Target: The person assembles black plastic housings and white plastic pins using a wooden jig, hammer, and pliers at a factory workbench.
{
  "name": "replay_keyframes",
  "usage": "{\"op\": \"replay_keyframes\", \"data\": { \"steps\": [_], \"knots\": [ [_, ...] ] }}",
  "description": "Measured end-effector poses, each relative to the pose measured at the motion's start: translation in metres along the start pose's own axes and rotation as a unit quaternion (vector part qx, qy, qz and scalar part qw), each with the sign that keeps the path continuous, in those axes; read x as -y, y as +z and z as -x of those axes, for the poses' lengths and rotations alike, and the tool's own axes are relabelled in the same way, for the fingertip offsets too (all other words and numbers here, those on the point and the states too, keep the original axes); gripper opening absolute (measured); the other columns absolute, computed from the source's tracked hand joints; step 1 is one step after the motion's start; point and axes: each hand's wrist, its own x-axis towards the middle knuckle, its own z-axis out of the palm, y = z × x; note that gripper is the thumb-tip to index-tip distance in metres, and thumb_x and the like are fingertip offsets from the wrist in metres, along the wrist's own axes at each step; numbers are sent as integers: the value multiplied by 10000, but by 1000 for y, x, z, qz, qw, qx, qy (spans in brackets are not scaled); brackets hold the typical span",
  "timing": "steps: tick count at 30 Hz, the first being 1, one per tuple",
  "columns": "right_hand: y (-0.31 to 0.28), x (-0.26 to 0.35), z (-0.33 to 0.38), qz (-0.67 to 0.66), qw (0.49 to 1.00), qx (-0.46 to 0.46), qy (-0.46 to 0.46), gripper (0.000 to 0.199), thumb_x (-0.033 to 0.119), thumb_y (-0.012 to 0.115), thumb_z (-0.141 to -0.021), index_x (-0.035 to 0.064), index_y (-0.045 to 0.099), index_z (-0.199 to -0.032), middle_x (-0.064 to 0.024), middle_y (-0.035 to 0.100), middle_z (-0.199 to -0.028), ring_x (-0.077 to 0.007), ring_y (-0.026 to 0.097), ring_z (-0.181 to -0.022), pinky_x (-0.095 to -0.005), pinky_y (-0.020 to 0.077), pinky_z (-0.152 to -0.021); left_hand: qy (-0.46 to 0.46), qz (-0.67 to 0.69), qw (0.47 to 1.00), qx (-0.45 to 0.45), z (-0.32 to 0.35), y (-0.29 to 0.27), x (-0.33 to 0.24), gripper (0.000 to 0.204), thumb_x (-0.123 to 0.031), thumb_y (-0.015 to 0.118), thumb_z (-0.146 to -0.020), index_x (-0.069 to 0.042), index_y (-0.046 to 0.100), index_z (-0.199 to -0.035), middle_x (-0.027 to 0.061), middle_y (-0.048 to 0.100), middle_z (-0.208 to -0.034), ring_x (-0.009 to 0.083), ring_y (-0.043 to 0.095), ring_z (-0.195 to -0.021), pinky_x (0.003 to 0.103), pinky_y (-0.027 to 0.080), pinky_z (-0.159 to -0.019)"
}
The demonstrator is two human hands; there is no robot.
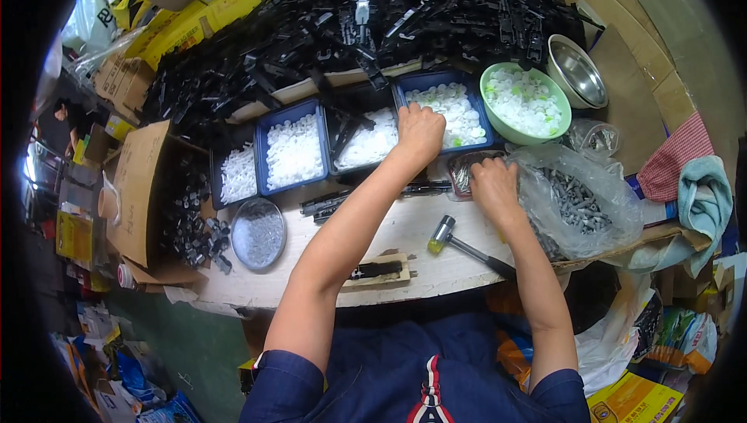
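My left hand (421, 133) reaches to the blue bin of white round plastic pieces (457, 108). Its fingers are curled together at the bin's left side, and what they pinch, if anything, is hidden. Lower and to the right, my right hand (495, 188) bends its fingers down at a small clear container of reddish-brown small parts (462, 174); the fingertips are hidden. A mallet (445, 238) with a metal head and a yellow face lies below that hand. Near the front edge, a wooden block (405, 267) bears a long black part (377, 270).
Black plastic parts (311, 34) are heaped at the back. More bins of white pieces (294, 150) stand left, a green bowl (495, 129) and metal bowls (580, 73) right. A clear bag of grey plugs (576, 201), a round dish (258, 235) and a cardboard box (138, 197) flank the work surface.
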Motion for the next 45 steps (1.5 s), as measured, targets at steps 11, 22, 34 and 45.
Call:
{"op": "replay_keyframes", "data": {
  "steps": [11, 22, 34, 45],
  "knots": [
    [0, -13, 0, -72, 997, -27, -27, 59, 41, 538, -708, 50, 584, -744, -107, 573, -785, -266, 529, -854, -489, 351, -759, 7, 46, 998, 47, -15, -2, 10, 96, -41, 549, -644, -36, 630, -696, 169, 624, -750, 330, 583, -792, 427, 433, -689],
    [6, -5, -5, 8, 999, 8, -33, 115, 54, 517, -711, 55, 580, -807, -99, 582, -830, -265, 537, -880, -500, 356, -784, -234, 714, 659, 34, 44, -44, 9, 72, -17, 491, -818, -15, 562, -816, 64, 574, -733, 107, 552, -575, 229, 460, -472],
    [-31, 15, 23, -179, 979, -37, -90, 66, 61, 564, -698, 22, 519, -727, -93, 561, -723, -255, 543, -666, -351, 389, -639, -261, 860, 432, 71, 190, -58, 6, 150, -30, 627, -778, 9, 587, -917, 81, 598, -784, 128, 573, -654, 248, 482, -534],
    [-61, 107, 52, -386, 868, 10, -313, 74, -4, 571, -731, 20, 537, -792, -87, 515, -779, -266, 493, -775, -337, 412, -694, -261, 879, 395, 62, 244, -61, -1, 181, -65, 593, -824, 11, 579, -988, 70, 583, -772, 108, 555, -608, 232, 478, -517]
  ]
}}
